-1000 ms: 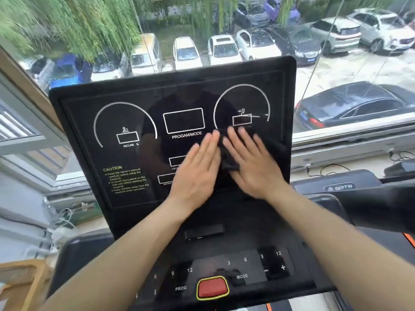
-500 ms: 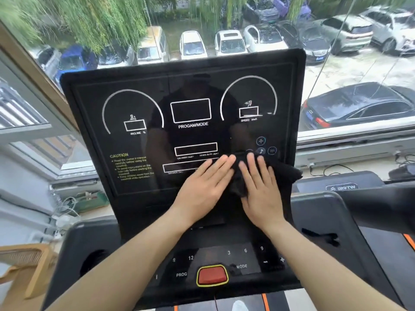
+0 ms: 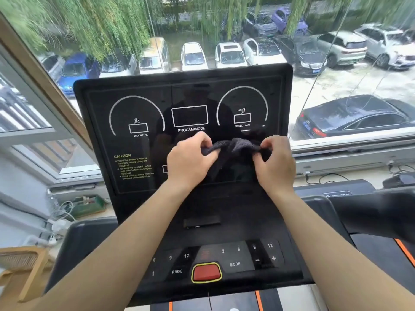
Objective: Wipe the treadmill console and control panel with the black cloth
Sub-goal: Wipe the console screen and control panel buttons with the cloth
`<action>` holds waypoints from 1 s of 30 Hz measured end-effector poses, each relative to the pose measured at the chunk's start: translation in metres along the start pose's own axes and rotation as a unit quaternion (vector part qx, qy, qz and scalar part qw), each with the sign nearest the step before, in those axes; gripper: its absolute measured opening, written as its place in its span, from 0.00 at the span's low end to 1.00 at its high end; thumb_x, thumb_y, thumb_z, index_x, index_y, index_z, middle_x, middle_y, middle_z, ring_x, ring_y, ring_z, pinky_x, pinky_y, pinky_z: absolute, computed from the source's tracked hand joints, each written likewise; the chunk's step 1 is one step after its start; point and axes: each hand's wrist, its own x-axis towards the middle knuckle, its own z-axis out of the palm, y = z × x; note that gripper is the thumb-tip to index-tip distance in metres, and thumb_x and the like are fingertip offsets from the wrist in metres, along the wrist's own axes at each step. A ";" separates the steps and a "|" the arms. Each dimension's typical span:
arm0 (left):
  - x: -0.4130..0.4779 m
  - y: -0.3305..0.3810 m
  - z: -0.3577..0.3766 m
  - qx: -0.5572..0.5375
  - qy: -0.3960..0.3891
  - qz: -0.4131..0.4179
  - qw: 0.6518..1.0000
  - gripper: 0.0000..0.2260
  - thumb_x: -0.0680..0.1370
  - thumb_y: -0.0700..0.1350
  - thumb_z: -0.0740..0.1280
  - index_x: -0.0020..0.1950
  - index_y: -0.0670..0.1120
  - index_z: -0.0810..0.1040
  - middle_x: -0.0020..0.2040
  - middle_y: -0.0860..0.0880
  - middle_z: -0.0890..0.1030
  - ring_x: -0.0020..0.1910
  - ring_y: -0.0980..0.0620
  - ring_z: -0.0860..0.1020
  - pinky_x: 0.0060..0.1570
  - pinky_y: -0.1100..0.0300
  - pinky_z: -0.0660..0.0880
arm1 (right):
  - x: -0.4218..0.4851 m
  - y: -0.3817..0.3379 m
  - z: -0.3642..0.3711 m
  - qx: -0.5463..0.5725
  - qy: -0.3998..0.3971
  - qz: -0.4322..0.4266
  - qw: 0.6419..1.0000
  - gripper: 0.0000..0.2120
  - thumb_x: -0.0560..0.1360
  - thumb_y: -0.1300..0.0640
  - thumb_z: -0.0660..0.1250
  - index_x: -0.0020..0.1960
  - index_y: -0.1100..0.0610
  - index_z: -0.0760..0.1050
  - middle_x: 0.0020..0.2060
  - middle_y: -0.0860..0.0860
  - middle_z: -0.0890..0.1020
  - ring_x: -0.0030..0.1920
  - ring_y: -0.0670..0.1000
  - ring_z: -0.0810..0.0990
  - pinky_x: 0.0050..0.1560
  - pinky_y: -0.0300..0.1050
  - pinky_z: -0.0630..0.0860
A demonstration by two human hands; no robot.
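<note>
The treadmill console (image 3: 139,176) is a glossy black upright screen with white dials and a yellow caution text. Below it lies the control panel (image 3: 235,263) with number keys and a red stop button (image 3: 206,272). The black cloth (image 3: 235,147) hangs stretched in front of the screen's lower middle. My left hand (image 3: 188,162) pinches its left end and my right hand (image 3: 275,162) pinches its right end. Whether the cloth's hanging lower part touches the screen cannot be told.
A window behind the console looks onto parked cars and trees. Cables and a green box (image 3: 87,207) lie on the sill at left. A wicker chair (image 3: 22,268) stands lower left. A black handrail (image 3: 381,212) reaches in from the right.
Both hands have gone from pressing flat on the cloth at the screen's lower right to pinching its two ends, spread apart in front of the screen. The camera has tilted, shifting the console lower in view.
</note>
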 end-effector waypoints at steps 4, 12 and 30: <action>0.015 0.005 0.014 0.174 0.176 0.133 0.960 0.02 0.75 0.47 0.73 0.44 0.51 0.82 0.43 0.51 0.81 0.43 0.45 0.77 0.43 0.52 0.68 | 0.015 0.002 0.003 -0.095 0.073 -0.021 0.993 0.06 0.76 0.56 0.71 0.53 0.53 0.81 0.45 0.54 0.78 0.45 0.58 0.77 0.45 0.48 0.69; 0.002 -0.005 0.052 0.150 0.129 0.233 0.952 0.09 0.77 0.42 0.67 0.56 0.44 0.80 0.50 0.46 0.80 0.43 0.46 0.76 0.34 0.52 0.76 | -0.028 0.007 0.040 -0.094 0.028 -0.125 0.987 0.19 0.78 0.57 0.67 0.66 0.61 0.72 0.54 0.58 0.77 0.50 0.58 0.74 0.51 0.52 0.73; 0.051 0.018 0.065 0.173 0.221 0.322 0.904 0.05 0.78 0.40 0.71 0.44 0.48 0.80 0.38 0.48 0.77 0.33 0.46 0.73 0.32 0.52 0.68 | 0.052 0.015 0.031 -0.253 0.103 -0.226 0.935 0.10 0.79 0.52 0.63 0.45 0.57 0.73 0.37 0.55 0.77 0.32 0.59 0.77 0.27 0.45 0.61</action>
